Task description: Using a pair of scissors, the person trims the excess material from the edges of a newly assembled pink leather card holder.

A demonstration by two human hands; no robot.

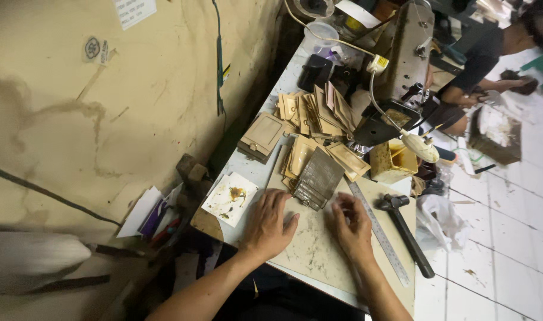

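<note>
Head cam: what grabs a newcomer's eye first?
Two bare hands resting on a stained work board: the left hand lies flat, the right hand has curled fingers. Just beyond them lies a grey textured leather piece in front of a heap of tan leather pieces. At right, a steel ruler and a hammer lie beside a sewing machine.

1. My left hand (268,224) lies palm down, fingers (275,202) spread flat and empty.
2. My right hand (352,224) is loosely curled, fingertips drawn together, forearm angled inward.
</note>
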